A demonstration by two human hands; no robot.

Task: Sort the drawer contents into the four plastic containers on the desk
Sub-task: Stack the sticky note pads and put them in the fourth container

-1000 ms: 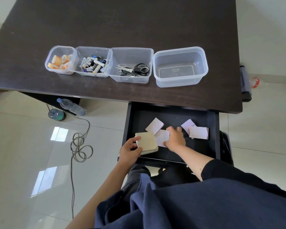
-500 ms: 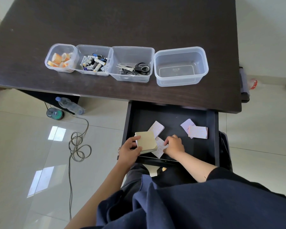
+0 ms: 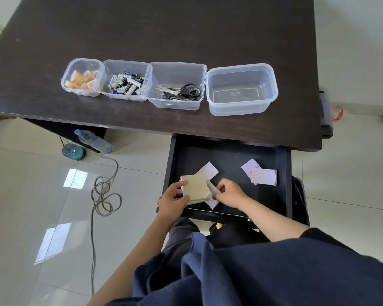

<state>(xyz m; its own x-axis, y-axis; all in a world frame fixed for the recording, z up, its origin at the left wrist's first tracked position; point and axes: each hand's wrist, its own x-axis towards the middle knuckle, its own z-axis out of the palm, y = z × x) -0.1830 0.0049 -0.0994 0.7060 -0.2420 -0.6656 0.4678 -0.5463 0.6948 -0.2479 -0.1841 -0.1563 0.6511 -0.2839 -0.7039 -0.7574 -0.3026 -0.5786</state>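
Note:
The black drawer (image 3: 281, 173) is pulled out below the dark desk (image 3: 164, 29). My left hand (image 3: 173, 199) holds a stack of tan note pads (image 3: 196, 188) at the drawer's front left. My right hand (image 3: 229, 193) pinches a thin pad (image 3: 213, 188) tilted on edge against that stack. A white pad (image 3: 209, 171) lies behind the stack, another white one (image 3: 212, 203) pokes out beneath it. Two pale pink pads (image 3: 263, 176) lie at the drawer's right. Four clear containers stand in a row: tape rolls (image 3: 82, 79), batteries (image 3: 125, 83), scissors (image 3: 181, 91), and an empty one (image 3: 241, 89).
A water bottle (image 3: 93, 140), a disc spindle (image 3: 73, 152) and a coiled grey cable (image 3: 105, 195) lie on the tiled floor under the desk's left side. A dark object (image 3: 325, 115) hangs at the desk's right edge. My dark clothing fills the bottom of the view.
My right hand drew back from the middle of the drawer to the front, bringing a pad, and now tips it up against the stack in my left hand.

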